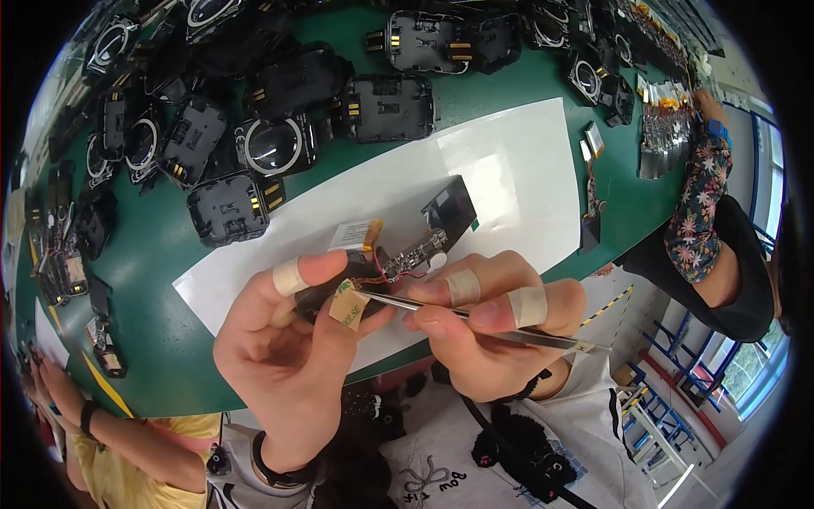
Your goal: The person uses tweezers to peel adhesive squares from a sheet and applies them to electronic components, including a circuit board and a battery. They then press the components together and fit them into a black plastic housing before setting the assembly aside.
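Note:
My left hand (280,356) is closed around a dark rounded part (315,299), mostly hidden by the fingers. A small tan adhesive piece (348,310) with a green corner lies against my left thumb. Metal tweezers (530,338) are pinched in my right hand (483,335), their tips at the top edge of the tan piece. Just beyond the fingers is a narrow circuit board (414,254) with red wires. It runs toward a flat black panel (454,206). A silver pouch battery (352,236) with an orange end shows behind my left fingers. Tape wraps several fingertips.
White paper (526,170) covers part of the green table (483,85). Several black open housings (390,108) crowd the far left. Rows of batteries (664,136) lie at the far right, near another person's arm (702,195). Another person's hands (59,390) rest at the left edge.

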Action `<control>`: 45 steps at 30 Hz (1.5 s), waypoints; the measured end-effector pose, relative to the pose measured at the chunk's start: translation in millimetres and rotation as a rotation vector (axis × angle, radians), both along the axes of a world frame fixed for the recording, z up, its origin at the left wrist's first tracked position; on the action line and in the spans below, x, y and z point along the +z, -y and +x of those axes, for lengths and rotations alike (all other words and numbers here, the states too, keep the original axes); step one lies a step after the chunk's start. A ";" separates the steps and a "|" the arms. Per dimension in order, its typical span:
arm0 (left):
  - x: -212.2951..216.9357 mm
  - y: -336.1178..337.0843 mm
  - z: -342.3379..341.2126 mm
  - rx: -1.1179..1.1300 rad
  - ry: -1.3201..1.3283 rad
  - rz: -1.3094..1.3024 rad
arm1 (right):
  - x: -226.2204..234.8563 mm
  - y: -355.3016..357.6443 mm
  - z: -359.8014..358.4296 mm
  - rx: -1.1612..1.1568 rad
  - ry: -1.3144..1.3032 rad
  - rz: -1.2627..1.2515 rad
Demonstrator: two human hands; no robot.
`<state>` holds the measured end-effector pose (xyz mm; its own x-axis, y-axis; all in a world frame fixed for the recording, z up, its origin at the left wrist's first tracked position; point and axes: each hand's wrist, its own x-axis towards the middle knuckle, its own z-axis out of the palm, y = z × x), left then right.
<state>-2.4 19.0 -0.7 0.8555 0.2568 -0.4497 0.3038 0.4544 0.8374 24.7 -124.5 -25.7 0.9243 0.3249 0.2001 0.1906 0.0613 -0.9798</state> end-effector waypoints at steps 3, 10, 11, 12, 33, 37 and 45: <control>-3.4 -2.8 -0.2 -0.018 0.013 0.007 | -2.3 -2.4 -0.7 -0.013 0.043 -0.027; -12.7 -11.4 -3.9 -0.069 0.080 -0.011 | -3.8 -8.2 -3.8 -0.008 0.049 -0.101; -12.1 -12.5 -4.2 -0.069 0.081 -0.009 | -4.4 -9.1 -4.6 -0.007 0.050 -0.121; -10.7 -11.7 -3.0 -0.039 0.048 -0.068 | -5.2 -8.4 -4.8 -0.010 0.050 -0.124; -3.0 -13.9 -1.7 -0.022 -0.039 -0.002 | 4.1 1.0 -2.0 -0.254 0.119 0.220; 4.5 -22.0 -10.5 -0.011 -0.067 -0.036 | 4.8 4.3 8.1 -0.310 -0.020 0.285; 15.0 -74.2 -57.9 0.195 0.048 0.239 | -5.6 35.6 11.3 -0.289 -0.196 0.329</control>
<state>-60.3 93.2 14.3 0.7983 0.5117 -0.3176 0.1881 0.2890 0.9387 36.0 -160.1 -31.4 0.9980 -0.0022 0.0625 0.0594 0.3456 -0.9365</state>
